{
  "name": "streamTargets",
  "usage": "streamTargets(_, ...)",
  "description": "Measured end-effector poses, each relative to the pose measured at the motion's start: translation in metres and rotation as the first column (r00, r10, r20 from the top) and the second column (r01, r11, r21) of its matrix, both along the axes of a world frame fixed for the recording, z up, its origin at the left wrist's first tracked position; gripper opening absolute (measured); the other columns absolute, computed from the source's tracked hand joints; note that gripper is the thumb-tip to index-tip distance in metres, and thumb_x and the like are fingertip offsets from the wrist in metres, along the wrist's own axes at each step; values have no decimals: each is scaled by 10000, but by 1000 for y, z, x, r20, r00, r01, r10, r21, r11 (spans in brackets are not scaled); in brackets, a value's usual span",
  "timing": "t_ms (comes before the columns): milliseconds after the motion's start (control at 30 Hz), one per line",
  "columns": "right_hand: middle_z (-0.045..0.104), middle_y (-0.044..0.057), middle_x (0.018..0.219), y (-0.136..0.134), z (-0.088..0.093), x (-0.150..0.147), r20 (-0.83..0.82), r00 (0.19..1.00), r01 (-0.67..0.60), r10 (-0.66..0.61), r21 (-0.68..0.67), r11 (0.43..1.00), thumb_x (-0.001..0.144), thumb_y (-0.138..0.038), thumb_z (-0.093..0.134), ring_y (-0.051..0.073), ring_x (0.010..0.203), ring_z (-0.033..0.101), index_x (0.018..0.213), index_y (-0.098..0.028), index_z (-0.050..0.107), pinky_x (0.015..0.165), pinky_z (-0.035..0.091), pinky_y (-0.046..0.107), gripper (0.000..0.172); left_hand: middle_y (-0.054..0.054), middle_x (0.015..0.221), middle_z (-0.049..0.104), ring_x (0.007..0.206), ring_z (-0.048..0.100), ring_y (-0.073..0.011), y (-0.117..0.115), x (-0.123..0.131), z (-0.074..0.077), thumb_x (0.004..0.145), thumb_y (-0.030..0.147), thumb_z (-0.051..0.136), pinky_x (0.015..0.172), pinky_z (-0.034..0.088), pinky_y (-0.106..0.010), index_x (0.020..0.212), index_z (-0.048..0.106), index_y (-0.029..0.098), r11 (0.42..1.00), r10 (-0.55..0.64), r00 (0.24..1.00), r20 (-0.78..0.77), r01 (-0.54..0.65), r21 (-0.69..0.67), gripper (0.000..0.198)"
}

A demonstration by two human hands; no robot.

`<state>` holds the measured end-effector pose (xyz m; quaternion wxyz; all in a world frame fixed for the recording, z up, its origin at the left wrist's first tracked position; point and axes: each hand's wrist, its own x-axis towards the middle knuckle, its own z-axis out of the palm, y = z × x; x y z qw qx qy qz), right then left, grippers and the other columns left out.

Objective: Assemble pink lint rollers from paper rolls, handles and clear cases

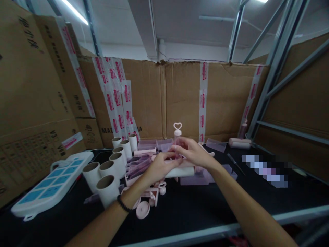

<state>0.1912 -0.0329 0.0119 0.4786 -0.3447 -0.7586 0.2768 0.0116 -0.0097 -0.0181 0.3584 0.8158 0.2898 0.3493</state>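
A slim clear tube with a pale pink cap and heart-shaped loop handle (177, 132) stands upright in front of me. My right hand (191, 151) pinches the tube just below its cap, thumb and fingers closed round it. Lower down, my left hand (163, 166) closes at the tube's base, which the fingers mostly hide. Beneath both hands lies a white roll-shaped piece (185, 171), partly covered. Several purple translucent pieces (140, 166) lie in a pile left of my left hand. Small pink round parts (143, 209) and a pink loop-topped cap (162, 188) sit below it.
Several white cardboard tubes (106, 190) stand at the left, beside a white power strip (55, 181) with blue panels. Purple clear trays (195, 179) lie right of centre. A dark slim tool (235, 164) lies further right. Cardboard walls (182, 92) close off the back and sides.
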Motion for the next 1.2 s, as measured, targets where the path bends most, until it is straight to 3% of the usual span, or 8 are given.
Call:
streamTargets(100,738,43,855,0,5,14,-55,998,42,-42,-11,999,958,-522,607,163,753,654,912,-191,657,697,495,296,338,-99,1043,752,952,681,-249,-1,1,-2,924,486,610,818,505,-318,1058,730,128,999,28,998,59,-27,-17,401)
streamTargets(233,729,12,719,3,14,44,-363,918,132,-161,-102,986,905,-578,658,163,641,671,902,-224,599,637,501,291,359,-92,1069,704,983,656,-236,-1,1,-6,943,534,558,818,500,-330,1237,608,151,991,134,982,136,-133,-16,485)
streamTargets(467,751,20,764,14,17,73,-700,665,220,-260,-149,964,788,-630,742,221,760,745,902,-245,592,652,564,322,428,-132,1207,627,1159,544,-345,-7,5,-22,675,598,845,993,438,-471,1116,726,200,888,198,902,-383,1,460,606)
streamTargets(667,771,31,810,18,15,65,-761,601,170,-245,-177,969,769,-640,754,192,721,729,911,-241,608,635,570,307,448,-137,1161,634,1127,554,-348,-7,8,-25,651,462,880,972,447,-470,1074,712,173,902,208,870,-446,6,432,539)
streamTargets(800,780,35,860,21,11,67,-773,579,174,-259,-193,966,800,-666,711,202,776,739,952,-245,614,667,583,326,458,-121,1107,661,1062,609,-302,-4,5,-11,681,415,841,950,476,-441,1073,639,150,986,77,965,-251,-37,162,515)
streamTargets(900,780,25,876,24,7,65,-809,523,131,-268,-235,963,802,-673,712,197,755,736,956,-250,605,670,596,337,463,-111,1097,695,1060,653,-286,-5,1,4,702,449,828,936,509,-415,1070,588,161,992,8,998,63,0,-125,525)
streamTargets(1033,764,6,800,25,1,43,-849,450,27,-277,-297,954,813,-656,720,173,663,714,915,-242,609,639,601,311,440,-114,1222,719,1142,682,-303,-18,-2,19,786,424,781,992,531,-479,1007,532,208,865,18,834,552,263,-427,396)
streamTargets(1200,767,7,770,19,-6,6,-862,418,-11,-286,-320,947,819,-616,739,170,658,726,907,-215,630,647,610,299,425,-119,1140,761,1073,724,-314,-31,-1,22,796,413,789,950,574,-495,1022,617,181,714,86,669,738,476,-514,367)
